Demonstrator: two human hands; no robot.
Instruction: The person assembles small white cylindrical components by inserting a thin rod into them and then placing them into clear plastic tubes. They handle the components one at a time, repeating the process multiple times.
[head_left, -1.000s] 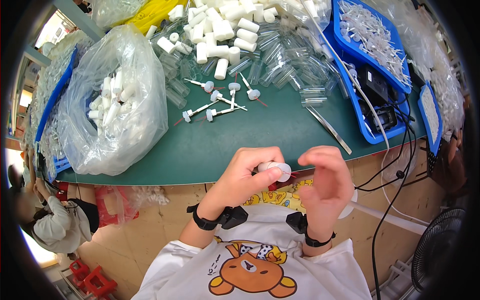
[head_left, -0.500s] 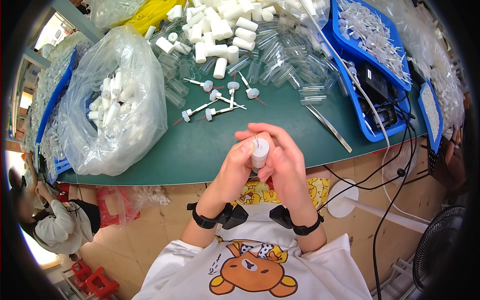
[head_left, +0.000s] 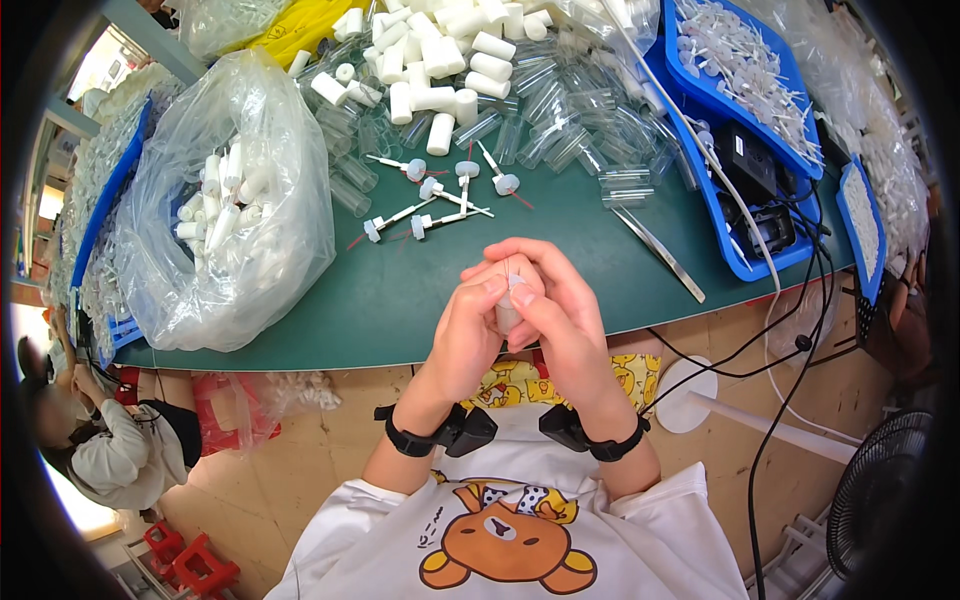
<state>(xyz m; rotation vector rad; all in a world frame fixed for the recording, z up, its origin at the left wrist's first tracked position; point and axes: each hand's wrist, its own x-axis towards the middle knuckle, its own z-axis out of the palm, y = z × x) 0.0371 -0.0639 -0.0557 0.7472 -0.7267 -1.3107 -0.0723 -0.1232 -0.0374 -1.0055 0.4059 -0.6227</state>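
Note:
My left hand (head_left: 466, 325) and my right hand (head_left: 563, 312) are cupped together just above the table's near edge. Both close around a small white cylinder (head_left: 507, 319) with thin wires rising from its top. Its sides are mostly hidden by my fingers, and my right thumb lies over the top end beside the left thumb. Beyond my hands lie several white stems with pale grey-blue round caps (head_left: 415, 170) and thin red wires. Metal tweezers (head_left: 660, 255) rest to the right.
White cylinders (head_left: 432, 62) and clear tubes (head_left: 560, 115) are heaped at the back of the green table (head_left: 590, 265). An open plastic bag (head_left: 290, 270) of white parts stands left. Blue trays (head_left: 735, 262) and black cables (head_left: 800, 346) are at right. Another person (head_left: 125, 440) sits at far left.
My right thumb has moved in over the cylinder's top, covering more of it. My hands have drawn slightly closer together around it.

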